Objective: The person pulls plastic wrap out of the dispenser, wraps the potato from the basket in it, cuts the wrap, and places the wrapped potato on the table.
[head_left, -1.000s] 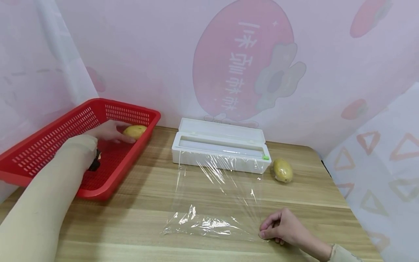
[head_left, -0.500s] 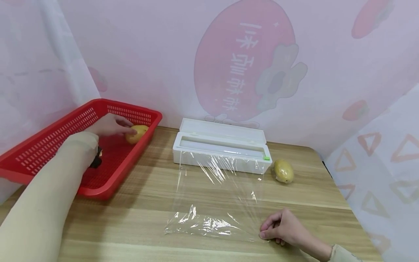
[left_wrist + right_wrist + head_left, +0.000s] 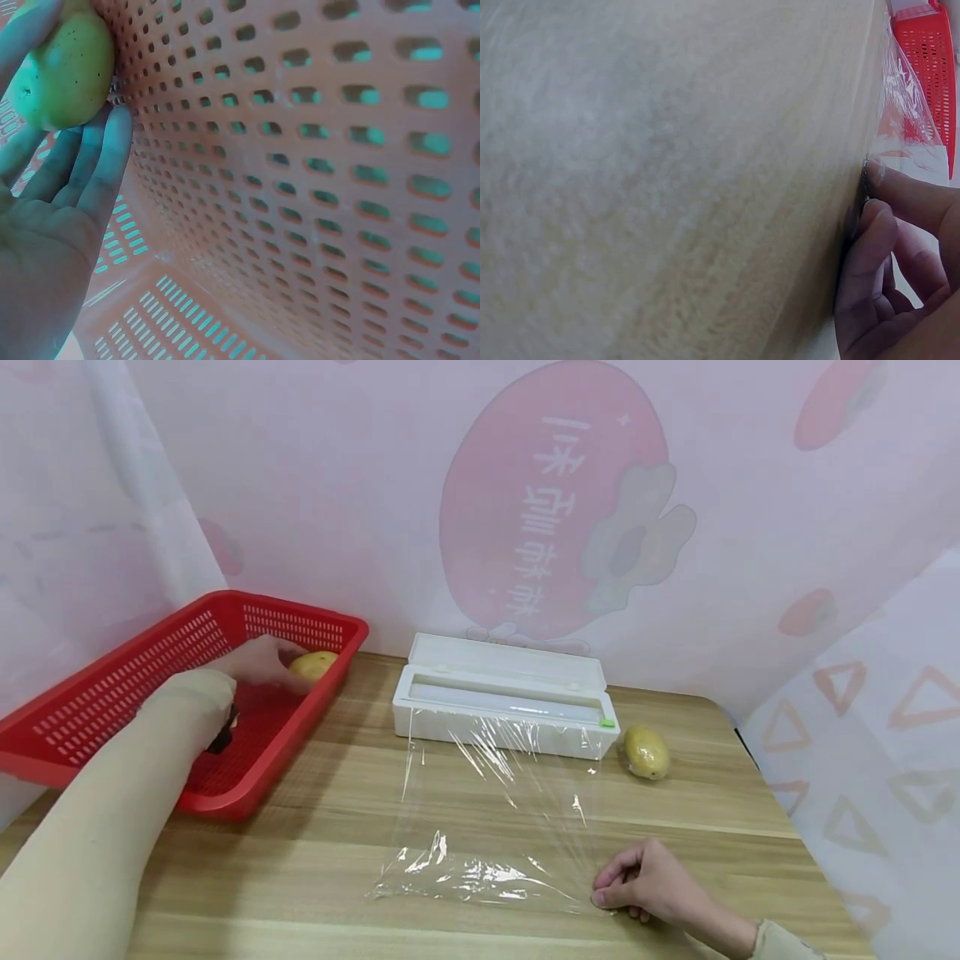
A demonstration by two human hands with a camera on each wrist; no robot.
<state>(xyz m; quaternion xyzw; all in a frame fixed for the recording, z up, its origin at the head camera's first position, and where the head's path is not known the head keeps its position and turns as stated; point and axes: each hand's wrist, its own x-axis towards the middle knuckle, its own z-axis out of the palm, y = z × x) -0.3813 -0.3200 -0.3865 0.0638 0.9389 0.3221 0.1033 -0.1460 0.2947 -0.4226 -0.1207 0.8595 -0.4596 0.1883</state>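
Observation:
My left hand (image 3: 264, 662) reaches into the red basket (image 3: 258, 777) and grips a yellow potato (image 3: 315, 665) near the far right corner. In the left wrist view, the thumb lies over the potato (image 3: 71, 71) and the fingers reach round its other side. At the front right, my right hand (image 3: 648, 887) pinches a corner of the clear plastic wrap (image 3: 491, 827) between thumb and index finger. The wrap stretches over the table from a white dispenser box (image 3: 502, 735) with its lid raised. Beside the box's right end lies another potato (image 3: 647, 752), wrapped in film.
A green slider (image 3: 607, 722) sits at the right end of the dispenser's front edge. The wooden table (image 3: 300, 893) ends at a printed wall sheet (image 3: 360, 510) behind. Perforated sides surround my left hand inside the basket.
My left hand lifted to the top of the potato, then came down again around it, and the potato shifted slightly. The right hand stays at the wrap's corner.

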